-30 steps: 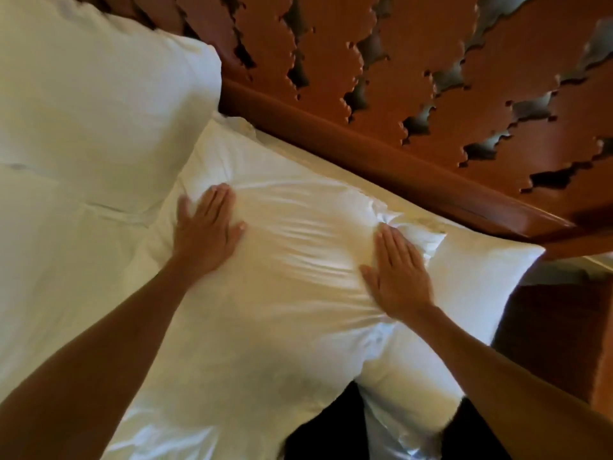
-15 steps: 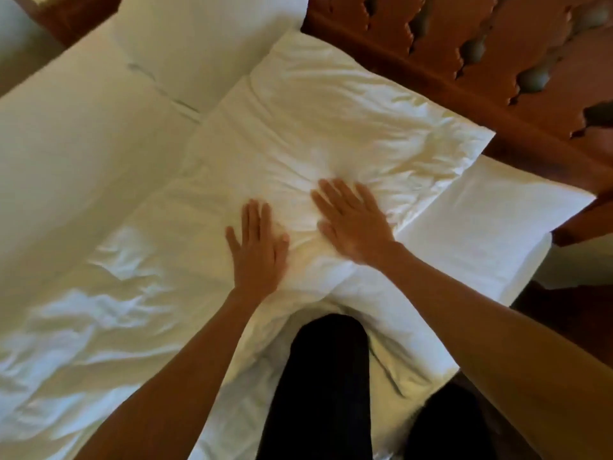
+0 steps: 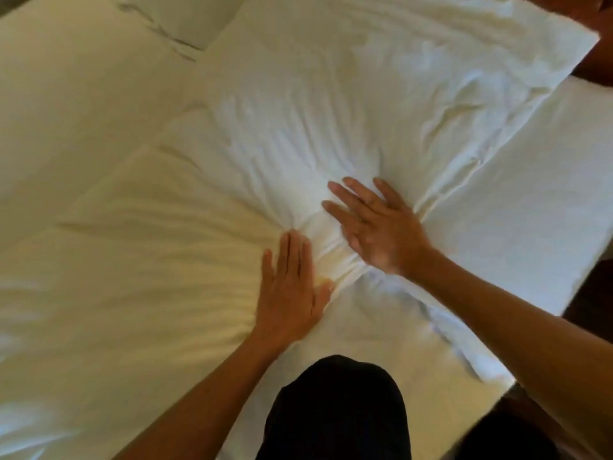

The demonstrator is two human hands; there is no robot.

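Note:
A large white pillow (image 3: 381, 104) lies on the white bed, creased where it is pushed down. My right hand (image 3: 374, 227) presses flat on its near edge with fingers spread and straight. Just left of it, my left hand (image 3: 292, 290) lies flat with fingers together on the white duvet (image 3: 139, 260) at the pillow's lower edge. The fabric bunches into folds between the two hands. Neither hand holds anything.
A second white pillow (image 3: 537, 194) lies under the first at the right, reaching the bed's edge. Another pillow (image 3: 185, 18) sits at the top left. My knee in dark trousers (image 3: 335, 413) rests on the bed below the hands. Dark wood (image 3: 593, 54) shows at top right.
My hands slid from wide apart on the pillow to close together at its near edge. The view tilted down, so the carved wooden headboard has left the frame.

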